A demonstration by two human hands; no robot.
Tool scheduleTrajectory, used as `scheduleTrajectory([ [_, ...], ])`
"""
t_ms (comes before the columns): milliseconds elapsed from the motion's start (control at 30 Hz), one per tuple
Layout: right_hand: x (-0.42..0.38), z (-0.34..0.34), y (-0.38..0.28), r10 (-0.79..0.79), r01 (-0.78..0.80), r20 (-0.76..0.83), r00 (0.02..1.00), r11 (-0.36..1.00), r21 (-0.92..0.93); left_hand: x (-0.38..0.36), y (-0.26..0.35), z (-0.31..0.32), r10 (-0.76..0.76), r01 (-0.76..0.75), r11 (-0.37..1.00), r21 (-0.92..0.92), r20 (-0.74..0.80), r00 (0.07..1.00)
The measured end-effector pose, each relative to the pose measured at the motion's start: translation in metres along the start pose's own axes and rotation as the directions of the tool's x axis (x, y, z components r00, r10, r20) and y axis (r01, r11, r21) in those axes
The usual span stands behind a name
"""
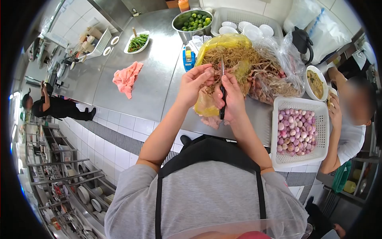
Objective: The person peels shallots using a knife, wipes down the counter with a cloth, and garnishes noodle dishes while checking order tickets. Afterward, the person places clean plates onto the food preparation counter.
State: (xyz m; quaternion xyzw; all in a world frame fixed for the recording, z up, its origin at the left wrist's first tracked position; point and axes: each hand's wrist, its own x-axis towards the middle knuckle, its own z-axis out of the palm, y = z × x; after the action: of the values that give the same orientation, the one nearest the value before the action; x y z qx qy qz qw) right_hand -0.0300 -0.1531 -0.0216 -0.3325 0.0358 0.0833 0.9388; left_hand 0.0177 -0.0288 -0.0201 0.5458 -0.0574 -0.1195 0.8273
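My right hand [231,95] is closed around the black handle of a small knife [223,95], its blade pointing away from me. Beside it, my left hand [195,83] has its thumb and fingers pinched together close to the blade; whatever they hold is too small to make out. Both hands are over the near side of a yellow plastic bag [207,43] heaped with brown, stringy dry stalks [232,51]. To its right lies a clear plastic bag [292,59] with more dry stalks and some reddish bulbs.
A white basket of shallots [281,159] stands right, near a co-worker [350,135] and a bowl of shredded food [316,83]. Behind are a pot of limes [185,37] and a blue tape dispenser [189,59]. A pink cloth [127,78] and green chillies [138,43] lie left.
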Motion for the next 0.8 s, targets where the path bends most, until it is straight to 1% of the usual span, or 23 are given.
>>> scheduleTrajectory([
  [33, 0.001, -0.003, -0.001, -0.025, 0.025, -0.018, 1.0, 1.0, 0.006, 0.0, 0.003, -0.004, 0.004, -0.004, 1.0, 0.001, 0.001, 1.0],
  [100, 0.0, -0.002, -0.002, -0.055, 0.055, -0.053, 0.997, 0.998, 0.007, -0.003, 0.009, -0.011, -0.033, 0.045, 0.975, -0.217, 0.058, 0.998],
  [133, -0.001, -0.002, -0.002, -0.055, 0.055, -0.052, 0.997, 0.998, 0.008, -0.004, 0.011, -0.013, -0.033, 0.045, 0.975, -0.216, 0.058, 0.998],
  [200, -0.002, -0.002, -0.001, 0.018, -0.018, -0.004, 1.0, 0.999, -0.036, -0.004, 0.013, -0.015, -0.023, 0.045, 0.957, -0.286, 0.079, 0.997],
  [233, -0.004, 0.0, -0.001, 0.018, -0.018, -0.003, 1.0, 0.999, -0.036, -0.004, 0.013, -0.014, -0.022, 0.043, 0.957, -0.286, 0.078, 0.997],
  [300, -0.009, 0.007, 0.0, 0.078, -0.075, 0.009, 0.997, 0.979, -0.188, -0.006, 0.014, -0.009, -0.008, 0.014, 0.974, -0.225, 0.031, 0.999],
  [333, -0.011, 0.01, -0.001, 0.079, -0.076, 0.009, 0.997, 0.979, -0.189, -0.006, 0.013, -0.008, -0.008, 0.014, 0.974, -0.226, 0.03, 1.0],
  [400, -0.013, 0.013, -0.002, 0.036, -0.006, 0.083, 0.996, 0.943, -0.332, -0.006, 0.011, -0.006, 0.024, -0.023, 0.982, -0.188, 0.001, 1.0],
  [433, -0.013, 0.012, -0.001, 0.035, -0.005, 0.083, 0.996, 0.943, -0.333, -0.005, 0.009, -0.006, 0.024, -0.024, 0.982, -0.189, 0.002, 1.0],
  [500, -0.012, 0.011, -0.001, 0.031, 0.014, 0.143, 0.989, 0.954, -0.3, -0.004, 0.007, -0.005, 0.094, -0.096, 0.991, -0.095, -0.03, 0.995],
  [533, -0.012, 0.012, -0.002, 0.032, 0.013, 0.143, 0.989, 0.953, -0.301, -0.003, 0.007, -0.004, 0.094, -0.097, 0.991, -0.096, -0.03, 0.995],
  [600, -0.012, 0.013, -0.004, 0.087, -0.055, 0.129, 0.988, 0.97, -0.236, -0.003, 0.007, -0.001, 0.201, -0.201, 0.98, 0.005, -0.035, 0.979],
  [633, -0.013, 0.013, -0.005, 0.085, -0.052, 0.129, 0.988, 0.97, -0.236, -0.003, 0.008, 0.001, 0.202, -0.202, 0.979, 0.005, -0.033, 0.979],
  [700, -0.014, 0.011, -0.008, 0.124, -0.1, 0.145, 0.982, 0.982, -0.161, -0.003, 0.01, 0.004, 0.24, -0.237, 0.969, 0.065, -0.046, 0.97],
  [800, -0.014, 0.009, -0.008, 0.103, -0.079, 0.149, 0.983, 0.984, -0.159, -0.001, 0.006, 0.004, 0.255, -0.25, 0.963, 0.106, -0.044, 0.966],
])
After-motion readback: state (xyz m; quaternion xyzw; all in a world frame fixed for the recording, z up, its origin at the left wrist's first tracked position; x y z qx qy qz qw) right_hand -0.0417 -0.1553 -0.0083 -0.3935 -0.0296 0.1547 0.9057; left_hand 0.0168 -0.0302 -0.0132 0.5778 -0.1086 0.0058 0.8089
